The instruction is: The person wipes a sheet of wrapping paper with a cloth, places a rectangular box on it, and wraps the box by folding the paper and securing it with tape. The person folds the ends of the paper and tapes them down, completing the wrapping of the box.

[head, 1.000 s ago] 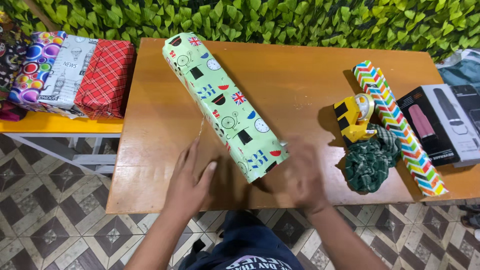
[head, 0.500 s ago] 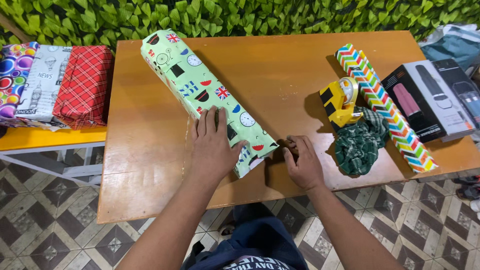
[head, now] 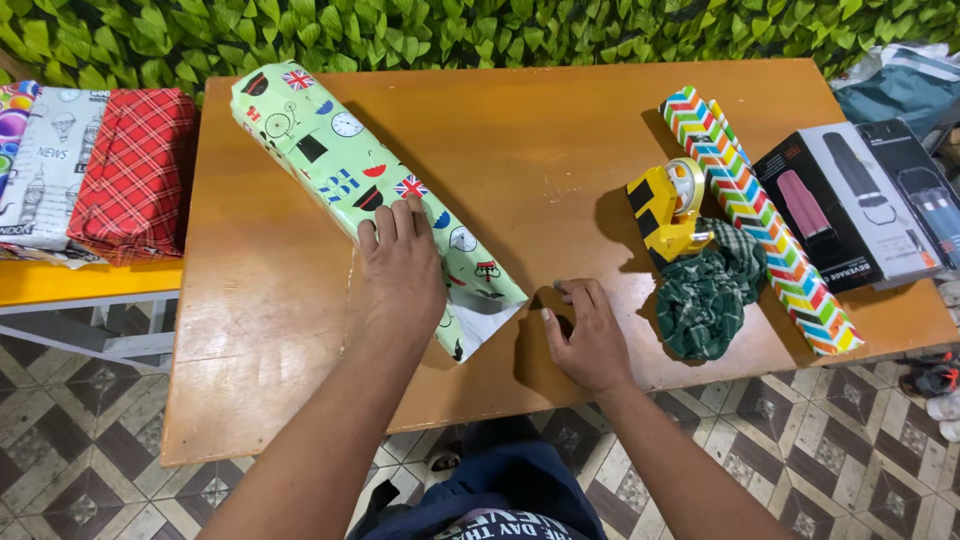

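Observation:
A long box wrapped in light green patterned paper [head: 340, 165] lies slantwise on the wooden table [head: 560, 140]. My left hand [head: 402, 268] lies flat on its near half and presses it down. The paper at the box's near end [head: 480, 318] is folded in, with its white inside showing. My right hand [head: 582, 335] rests on the table just right of that end, fingers curled and holding nothing that I can see.
A yellow tape dispenser [head: 665, 208], a crumpled green checked cloth [head: 706, 295] and a roll of zigzag-striped wrapping paper [head: 760, 215] lie at the right. Beyond them are black product boxes [head: 850, 205]. Wrapped parcels [head: 130, 170] sit on a yellow table at the left.
My left hand moved from the table onto the green box. My right hand drew back from the box end, and the end paper is now folded in.

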